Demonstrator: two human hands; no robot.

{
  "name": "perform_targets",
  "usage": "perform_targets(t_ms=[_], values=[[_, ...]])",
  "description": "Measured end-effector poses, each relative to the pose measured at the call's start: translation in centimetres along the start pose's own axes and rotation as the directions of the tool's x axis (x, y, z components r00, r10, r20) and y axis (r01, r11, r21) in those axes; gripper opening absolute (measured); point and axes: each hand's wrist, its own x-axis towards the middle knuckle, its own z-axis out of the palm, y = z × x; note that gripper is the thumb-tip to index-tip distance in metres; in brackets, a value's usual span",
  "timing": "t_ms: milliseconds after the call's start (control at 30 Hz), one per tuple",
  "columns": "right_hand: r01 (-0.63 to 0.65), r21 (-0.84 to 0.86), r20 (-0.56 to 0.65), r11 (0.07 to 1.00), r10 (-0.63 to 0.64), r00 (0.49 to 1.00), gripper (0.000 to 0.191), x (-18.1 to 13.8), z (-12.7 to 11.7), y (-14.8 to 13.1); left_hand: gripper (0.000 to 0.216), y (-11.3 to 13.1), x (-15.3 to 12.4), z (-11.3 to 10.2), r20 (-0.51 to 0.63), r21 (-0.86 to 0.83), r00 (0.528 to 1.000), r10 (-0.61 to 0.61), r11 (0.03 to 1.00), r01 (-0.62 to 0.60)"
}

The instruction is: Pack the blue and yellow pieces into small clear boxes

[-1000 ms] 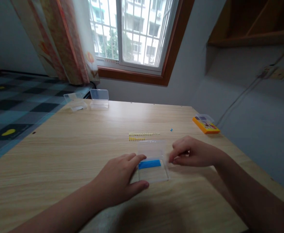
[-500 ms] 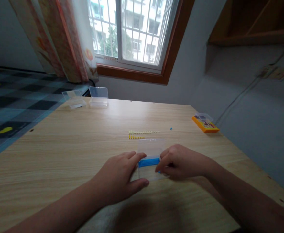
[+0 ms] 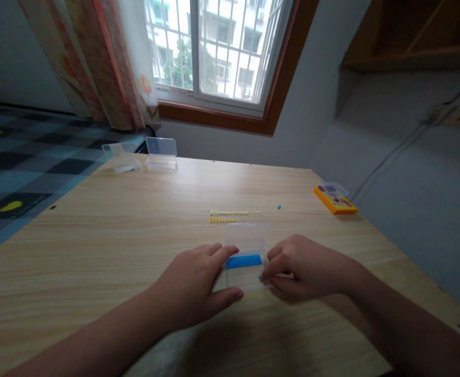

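A clear plastic box [image 3: 244, 283] lies on the table with its lid [image 3: 245, 235] folded back. Inside, along the hinge side, is a row of thin blue sticks [image 3: 243, 261]. My left hand [image 3: 200, 280] grips the left end of the box, index finger at the far corner and thumb at the near one. At the right end, my right hand [image 3: 298, 269] is closed in a pinch. A small blue piece [image 3: 260, 277] shows at its fingertips, its kind too small to make out.
Beyond the box lie a row of tiny pale pieces [image 3: 236, 213] and a shorter yellow row [image 3: 222, 220]. A small blue piece [image 3: 279, 207] sits farther right. An orange case [image 3: 335, 200] rests near the right edge; two clear open boxes [image 3: 161, 161] [image 3: 127, 165] stand far left.
My right hand has shifted slightly to the right, its fingertips now at the box's right end with the blue piece. My left hand stays on the box. The view has tilted a little.
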Motion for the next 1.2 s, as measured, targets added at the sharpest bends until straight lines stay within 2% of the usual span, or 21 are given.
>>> perform_targets(t_ms=[467,800,1200], values=[[-0.104,-0.122,0.052,0.987,0.111,0.992,0.019,0.08,-0.69,-0.38,0.060,0.12,0.02,-0.06,-0.003,0.027,1.000,0.004,1.000,-0.004],[-0.193,-0.232,-0.027,0.953,0.192,0.981,0.022,0.50,-0.50,-0.61,0.062,0.11,-0.01,0.05,0.000,0.021,1.000,-0.011,1.000,0.011],[-0.206,-0.302,-0.047,0.931,0.201,0.978,0.020,0.47,-0.27,-0.36,0.061,0.25,-0.02,-0.02,0.003,0.021,1.000,-0.014,1.000,0.014]])
